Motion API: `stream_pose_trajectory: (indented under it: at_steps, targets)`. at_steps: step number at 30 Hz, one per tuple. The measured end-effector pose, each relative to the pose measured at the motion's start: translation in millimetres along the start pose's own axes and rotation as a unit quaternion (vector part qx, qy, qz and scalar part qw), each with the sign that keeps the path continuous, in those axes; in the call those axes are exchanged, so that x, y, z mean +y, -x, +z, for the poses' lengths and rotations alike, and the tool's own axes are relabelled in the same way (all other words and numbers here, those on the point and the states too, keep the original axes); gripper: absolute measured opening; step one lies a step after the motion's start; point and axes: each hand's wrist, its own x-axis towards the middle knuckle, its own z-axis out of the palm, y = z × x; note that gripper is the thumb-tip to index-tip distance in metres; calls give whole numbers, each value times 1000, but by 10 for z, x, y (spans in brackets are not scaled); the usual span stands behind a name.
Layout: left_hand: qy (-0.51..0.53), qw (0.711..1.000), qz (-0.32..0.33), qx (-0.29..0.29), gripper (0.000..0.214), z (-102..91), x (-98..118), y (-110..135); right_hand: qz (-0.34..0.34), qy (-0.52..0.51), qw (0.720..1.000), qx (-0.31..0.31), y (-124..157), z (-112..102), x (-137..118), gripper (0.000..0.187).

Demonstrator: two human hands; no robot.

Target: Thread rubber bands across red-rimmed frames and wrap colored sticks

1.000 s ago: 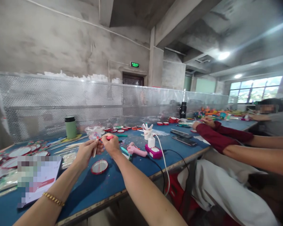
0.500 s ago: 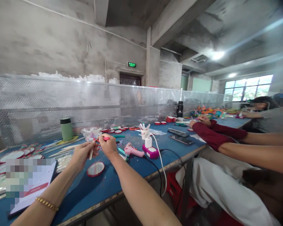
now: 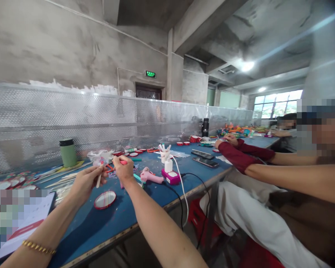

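Note:
My left hand [image 3: 83, 181] pinches a flat, pale wooden stick [image 3: 99, 178] between thumb and fingers, its lower end pointing down at the table. My right hand [image 3: 124, 172] is closed round a slim tool with a pinkish-red body [image 3: 123, 162]; its working end is hidden, so I cannot tell its kind. A gap separates the two hands. Below them on the table lies a round white disc with a red rim [image 3: 105, 200]. Just right of my right hand rests a pink glue gun [image 3: 150, 176]. Orange-red scraps [image 3: 109, 169] show between my hands.
A green bottle [image 3: 68, 152] stands at the back left. A purple power block [image 3: 171, 176] with cables, a cup of sticks [image 3: 164, 155] and two phones [image 3: 205, 162] sit to the right. A tablet [image 3: 25, 227] lies left. A co-worker's maroon sleeves [image 3: 234, 154] reach over the table.
My hands have moved apart; they were together at the stick. The view has turned slightly right, so the table things appear further left.

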Motion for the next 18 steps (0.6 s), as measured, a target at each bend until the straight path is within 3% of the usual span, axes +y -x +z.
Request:
stream_pose_trajectory:
  at_steps: [4, 10, 18]
  targets:
    - [3, 1000, -15, -18, 20, -6, 0, 20, -2, 2, 1000, -3, 14, -14, 2, 34]
    - [29, 999, -20, -12, 29, -19, 34, 51, -5, 11, 1000, -2, 61, -24, -35, 30]
    - [15, 998, -55, -3, 13, 43, 61, 75, -11, 20, 1000, 10, 70, -31, -47, 31]
